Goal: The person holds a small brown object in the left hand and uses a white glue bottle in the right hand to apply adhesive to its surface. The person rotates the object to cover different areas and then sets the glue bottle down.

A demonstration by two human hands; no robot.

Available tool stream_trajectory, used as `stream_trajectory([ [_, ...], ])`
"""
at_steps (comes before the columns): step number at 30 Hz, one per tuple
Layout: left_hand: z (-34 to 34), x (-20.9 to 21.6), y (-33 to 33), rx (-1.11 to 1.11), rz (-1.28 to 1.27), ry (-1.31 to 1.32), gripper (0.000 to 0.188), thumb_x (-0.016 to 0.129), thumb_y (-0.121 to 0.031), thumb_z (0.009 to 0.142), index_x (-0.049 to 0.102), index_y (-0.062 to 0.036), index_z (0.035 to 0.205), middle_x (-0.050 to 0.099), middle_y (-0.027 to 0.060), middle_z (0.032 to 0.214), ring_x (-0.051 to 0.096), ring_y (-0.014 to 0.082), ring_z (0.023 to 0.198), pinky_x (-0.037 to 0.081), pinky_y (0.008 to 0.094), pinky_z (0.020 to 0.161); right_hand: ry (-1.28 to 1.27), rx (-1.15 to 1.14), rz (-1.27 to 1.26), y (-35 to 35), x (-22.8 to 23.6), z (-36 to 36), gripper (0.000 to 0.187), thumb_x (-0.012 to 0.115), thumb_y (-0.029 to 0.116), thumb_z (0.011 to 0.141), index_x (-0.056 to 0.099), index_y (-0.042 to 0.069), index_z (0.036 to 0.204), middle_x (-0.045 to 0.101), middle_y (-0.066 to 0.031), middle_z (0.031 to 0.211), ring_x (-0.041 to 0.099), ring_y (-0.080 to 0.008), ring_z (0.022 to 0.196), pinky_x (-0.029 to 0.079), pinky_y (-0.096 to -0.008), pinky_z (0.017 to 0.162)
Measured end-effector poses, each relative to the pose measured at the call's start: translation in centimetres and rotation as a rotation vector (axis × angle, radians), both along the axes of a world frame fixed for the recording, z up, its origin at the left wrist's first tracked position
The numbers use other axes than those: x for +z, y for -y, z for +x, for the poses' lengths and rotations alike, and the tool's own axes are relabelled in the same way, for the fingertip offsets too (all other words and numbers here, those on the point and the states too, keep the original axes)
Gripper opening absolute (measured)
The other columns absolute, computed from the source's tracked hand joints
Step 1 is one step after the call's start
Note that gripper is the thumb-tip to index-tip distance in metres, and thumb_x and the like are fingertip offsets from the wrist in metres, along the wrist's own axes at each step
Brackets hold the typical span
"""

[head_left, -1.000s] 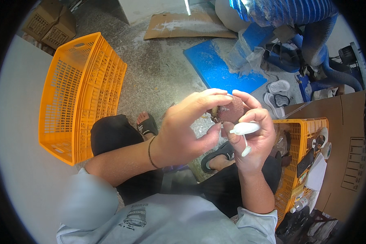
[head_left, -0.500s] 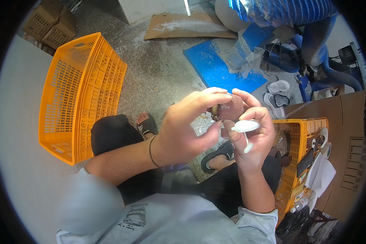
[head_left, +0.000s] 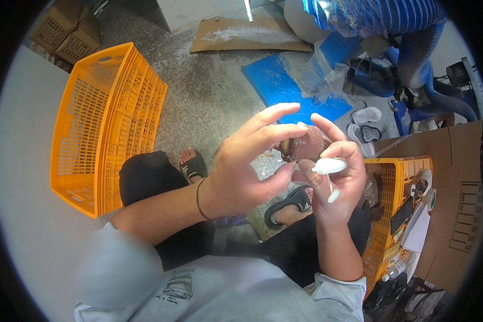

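Observation:
My right hand [head_left: 341, 182] is closed around a reddish-brown, rough-skinned rounded piece [head_left: 308, 144]. Tucked in its fingers is also a small white bulb-shaped object [head_left: 330, 166] with a narrow tip, and a thin white stem ends in a little knob below it; its exact kind is unclear. From the left, my left hand [head_left: 239, 161] curves around the piece's darker, yellowish end. Its forefinger tip rests on top of the piece, the thumb sits just under that end, and another finger stretches out above. The contact between thumb and piece is partly hidden.
Stacked orange crates [head_left: 107, 129] stand at the left; another orange crate [head_left: 383, 214] holding mixed items is at my right, beside a large cardboard box [head_left: 451, 188]. A blue board [head_left: 284, 80] lies on the floor ahead, with blue hoses [head_left: 413, 59] and clear soles [head_left: 367, 114] nearby.
One finger of my left hand has lifted off the piece and straightened. My right hand has shifted slightly right and tilted, with the white object in it.

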State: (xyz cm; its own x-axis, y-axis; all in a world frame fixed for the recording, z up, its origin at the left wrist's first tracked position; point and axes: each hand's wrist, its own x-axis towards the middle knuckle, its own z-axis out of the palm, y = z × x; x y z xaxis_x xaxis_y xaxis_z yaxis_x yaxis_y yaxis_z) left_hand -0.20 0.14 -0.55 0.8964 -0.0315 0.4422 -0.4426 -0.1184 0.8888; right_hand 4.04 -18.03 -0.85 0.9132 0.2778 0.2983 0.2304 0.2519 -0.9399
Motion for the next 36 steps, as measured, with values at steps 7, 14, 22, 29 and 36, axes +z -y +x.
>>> stream_trajectory([
  [7,0.5,-0.4,-0.5,-0.143,-0.188,-0.052,0.058,0.065,0.015,0.084,0.053,0.003,0.14,0.048,0.0232,0.15,0.053,0.0286,0.135,0.05,0.0414,0.109,-0.015,0.003,-0.049,0.3,0.9,0.1,0.041,0.089,0.022,0.08,0.055,0.009,0.099,0.057,-0.0299,0.14,0.06,-0.0265,0.125,0.048,-0.0392,0.105],
  [14,0.6,-0.1,-0.5,-0.135,-0.126,-0.042,0.065,0.068,0.014,0.084,0.051,0.0005,0.144,0.05,0.0211,0.148,0.054,0.0273,0.134,0.052,0.0376,0.105,-0.078,-0.017,-0.033,0.7,1.3,0.5,0.037,0.087,0.011,0.081,0.056,0.007,0.101,0.061,-0.0292,0.134,0.064,-0.025,0.12,0.052,-0.0383,0.101],
  [22,1.0,-0.5,0.1,-0.005,-0.018,0.034,0.06,0.077,0.008,0.077,0.061,-0.0031,0.134,0.062,0.0162,0.13,0.068,0.0217,0.103,0.059,0.0302,0.08,-0.081,-0.068,0.001,0.9,1.4,0.5,0.036,0.083,0.012,0.087,0.055,0.003,0.108,0.063,-0.0281,0.131,0.067,-0.0266,0.115,0.056,-0.0392,0.096],
  [29,0.7,0.0,-0.4,0.16,0.24,0.222,0.06,0.08,0.011,0.074,0.063,-0.0017,0.13,0.057,0.0194,0.136,0.065,0.0241,0.114,0.058,0.0296,0.083,0.18,-0.171,-0.134,1.9,1.8,-0.1,0.035,0.081,0.013,0.088,0.057,0.001,0.111,0.068,-0.0192,0.116,0.069,-0.0217,0.103,0.057,-0.0319,0.088],
  [36,0.8,0.1,-0.3,0.188,0.28,0.304,0.059,0.082,0.008,0.073,0.065,-0.0024,0.128,0.057,0.0204,0.134,0.066,0.0241,0.107,0.058,0.0305,0.081,0.197,-0.11,-0.164,2.3,2.0,-1.0,0.032,0.074,-0.006,0.086,0.06,-0.004,0.115,0.065,-0.0144,0.108,0.063,-0.0157,0.095,0.052,-0.0281,0.087],
])
